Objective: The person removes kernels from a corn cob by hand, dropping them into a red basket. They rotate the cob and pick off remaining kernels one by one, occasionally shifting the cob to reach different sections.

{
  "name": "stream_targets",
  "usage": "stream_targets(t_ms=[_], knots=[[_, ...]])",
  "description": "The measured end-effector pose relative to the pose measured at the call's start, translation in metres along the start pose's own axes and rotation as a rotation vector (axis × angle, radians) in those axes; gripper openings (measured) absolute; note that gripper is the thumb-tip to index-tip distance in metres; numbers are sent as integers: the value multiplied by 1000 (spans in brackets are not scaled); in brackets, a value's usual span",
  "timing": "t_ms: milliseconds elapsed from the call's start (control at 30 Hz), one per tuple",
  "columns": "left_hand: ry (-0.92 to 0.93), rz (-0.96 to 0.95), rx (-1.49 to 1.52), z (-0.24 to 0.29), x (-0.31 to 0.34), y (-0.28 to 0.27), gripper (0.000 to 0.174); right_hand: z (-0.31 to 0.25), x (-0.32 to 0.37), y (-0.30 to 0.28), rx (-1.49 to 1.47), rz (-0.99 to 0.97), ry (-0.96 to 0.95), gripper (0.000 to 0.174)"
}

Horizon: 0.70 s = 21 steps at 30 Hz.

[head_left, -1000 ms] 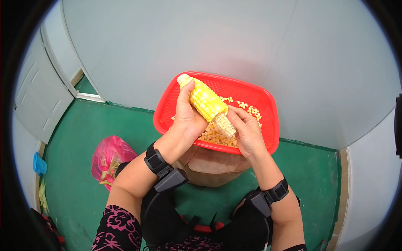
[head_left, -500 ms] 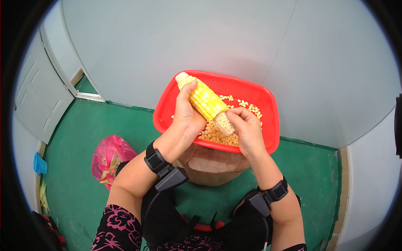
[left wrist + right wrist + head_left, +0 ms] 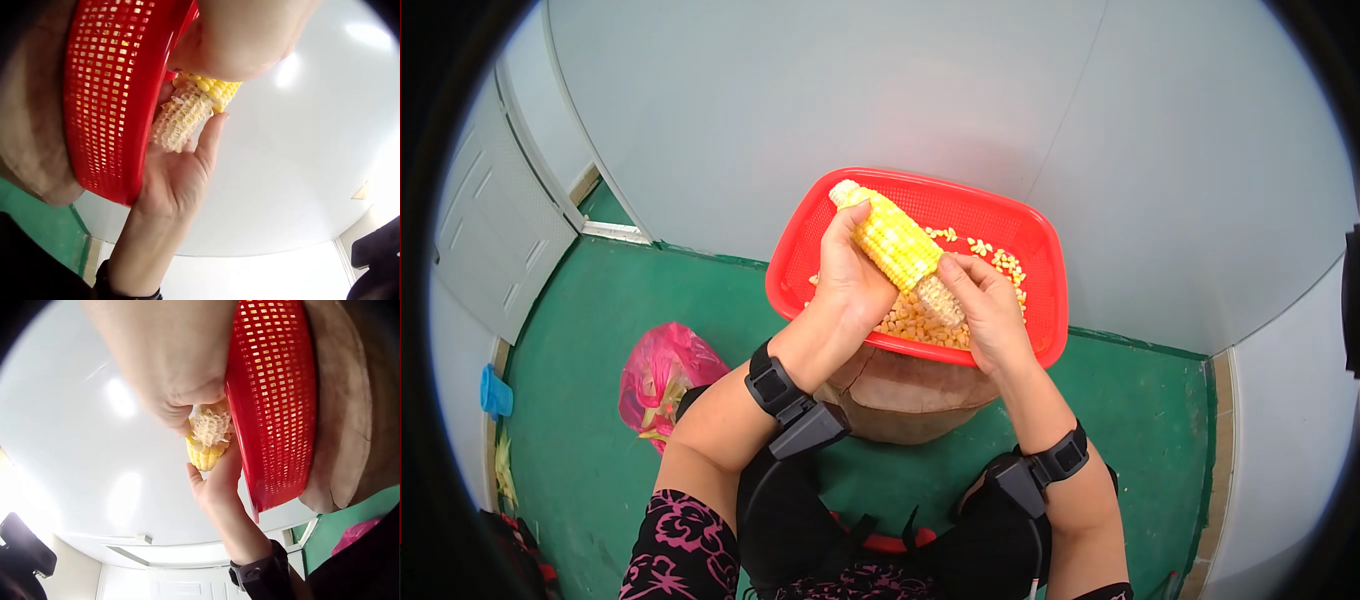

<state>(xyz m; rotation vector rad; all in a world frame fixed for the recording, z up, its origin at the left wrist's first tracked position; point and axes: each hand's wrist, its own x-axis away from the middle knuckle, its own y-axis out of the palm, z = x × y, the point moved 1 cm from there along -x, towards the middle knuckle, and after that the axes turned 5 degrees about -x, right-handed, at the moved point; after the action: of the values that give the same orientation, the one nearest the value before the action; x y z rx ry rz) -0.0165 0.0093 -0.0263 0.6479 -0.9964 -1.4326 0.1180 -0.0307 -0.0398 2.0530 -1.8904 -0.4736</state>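
Observation:
A yellow corn cob (image 3: pixel 892 240) slants over the red basket (image 3: pixel 1040 235), its lower end stripped to pale bare cob (image 3: pixel 178 125). My left hand (image 3: pixel 852 270) grips it from beneath and the side, thumb along its upper part. At the edge between kernels and stripped end, my right hand (image 3: pixel 990 305) has thumb and fingertips on the corn. In the right wrist view the stripped end (image 3: pixel 210 428) faces the camera, ringed by remaining yellow kernels. Loose kernels (image 3: pixel 910 322) lie heaped in the basket below, with more scattered toward its right side (image 3: pixel 1006 264).
The basket sits on a brown rounded stool-like support (image 3: pixel 900 395) close to a grey wall (image 3: pixel 940 90). On the green floor (image 3: pixel 580 330) at left is a pink plastic bag (image 3: pixel 668 375) holding husks. A blue container (image 3: pixel 495 392) and loose husks (image 3: pixel 504 470) lie farther left.
The corn cob has shifted slightly down and right with the left hand. The right thumb has moved at the kernel edge. The basket stays in place.

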Motion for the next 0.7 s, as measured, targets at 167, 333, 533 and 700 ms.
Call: stream_targets(t_ms=[167, 333, 533, 700], knots=[[-21, -18, 39, -1, -3, -1, 33, 5, -3, -4, -60, 29, -23, 26], [-42, -23, 35, -2, -1, -1, 35, 8, -2, -6, 0, 56, -26, 24], [-44, 19, 42, 1, 3, 2, 34, 6, -3, -3, 27, 91, -71, 22], [7, 21, 33, 5, -2, 2, 34, -4, 7, 8, 284, 145, -181, 26]])
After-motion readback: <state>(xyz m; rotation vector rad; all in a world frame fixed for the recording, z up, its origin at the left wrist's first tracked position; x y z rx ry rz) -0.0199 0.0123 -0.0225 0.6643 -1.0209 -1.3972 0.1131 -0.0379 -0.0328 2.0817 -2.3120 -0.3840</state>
